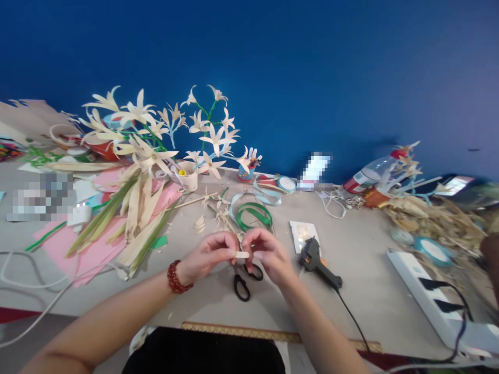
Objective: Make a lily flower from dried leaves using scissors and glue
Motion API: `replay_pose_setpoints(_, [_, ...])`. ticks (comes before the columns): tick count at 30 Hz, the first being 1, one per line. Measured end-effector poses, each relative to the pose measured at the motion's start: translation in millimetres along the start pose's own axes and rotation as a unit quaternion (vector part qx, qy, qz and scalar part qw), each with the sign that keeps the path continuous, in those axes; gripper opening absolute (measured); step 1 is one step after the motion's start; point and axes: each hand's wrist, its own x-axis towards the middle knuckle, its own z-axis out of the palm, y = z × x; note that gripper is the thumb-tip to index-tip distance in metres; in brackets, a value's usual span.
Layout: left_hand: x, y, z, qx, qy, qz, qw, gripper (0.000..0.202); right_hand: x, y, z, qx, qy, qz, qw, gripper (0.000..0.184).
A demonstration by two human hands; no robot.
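Note:
Between my two hands is a small cream-coloured strip point(242, 255), pinched at its ends by fingers and thumbs. My left hand point(212, 253), with a red bead bracelet point(177, 278) at its wrist, closes on the strip's left end. My right hand point(268, 254) closes on the other end. Just below lie scissors point(241, 289) with black handles, their blades mostly hidden by my hands. A loop of green ribbon point(254, 217) rests behind my fingers. To the right of my right hand is a black glue gun point(317, 262), partly over a white packet point(302, 232).
Cream artificial flowers point(214, 139) on green stems stand at the back, near a white cup point(189, 179). Dried husks point(140, 208) lie over pink paper point(95, 249) on the left. At right are a white power strip point(424, 296), a plastic bottle point(368, 174) and more husks point(413, 213).

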Motion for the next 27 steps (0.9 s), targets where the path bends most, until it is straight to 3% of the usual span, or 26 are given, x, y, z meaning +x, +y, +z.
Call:
replay_pose_setpoints(2, [0.3,-0.5,-0.3,-0.016,0.010,-0.010,1.000,0.020,-2.1,-1.7,2.6,-0.160,0.015,-0.087,0.983,0.029])
replay_pose_setpoints(4, [0.9,-1.8,-0.8,-0.034,0.014,-0.028,0.999,0.019,-2.6,-2.5,4.0,-0.284,0.027,-0.183,0.941,0.032])
replay_pose_setpoints(6, [1.7,-3.3,-1.3,-0.056,0.012,-0.052,0.997,0.019,-1.6,-2.6,3.9,-0.351,0.028,-0.247,0.903,0.028])
replay_pose_setpoints(8, [2.4,-4.4,-1.7,-0.074,0.011,-0.072,0.995,0.019,-0.1,-2.6,3.0,-0.379,0.026,-0.273,0.884,0.026])
replay_pose_setpoints(11, [2.4,-3.7,-2.0,-0.032,0.025,-0.048,0.998,0.017,1.0,-2.7,2.2,-0.400,0.040,-0.266,0.876,0.021])
replay_pose_setpoints(13, [1.6,-1.3,-2.1,0.088,0.044,0.022,0.995,0.016,0.8,-2.5,2.8,-0.415,0.057,-0.230,0.878,0.017])
replay_pose_setpoints(16, [0.3,2.6,-2.2,0.306,0.077,0.133,0.940,0.011,-0.1,-0.7,5.1,-0.428,0.074,-0.161,0.886,0.010])
replay_pose_setpoints(18, [0.0,3.7,-1.9,0.388,0.097,0.170,0.901,0.006,-0.6,1.5,6.7,-0.424,0.079,-0.130,0.893,0.008])
replay_pose_setpoints(23, [0.8,2.4,-0.2,0.440,0.115,0.176,0.873,0.006,-0.5,6.4,8.7,-0.402,0.100,-0.089,0.906,0.006])
replay_pose_setpoints(27, [1.6,1.6,2.0,0.435,0.112,0.188,0.874,0.007,-0.7,7.9,10.8,-0.444,0.094,-0.090,0.887,0.005])
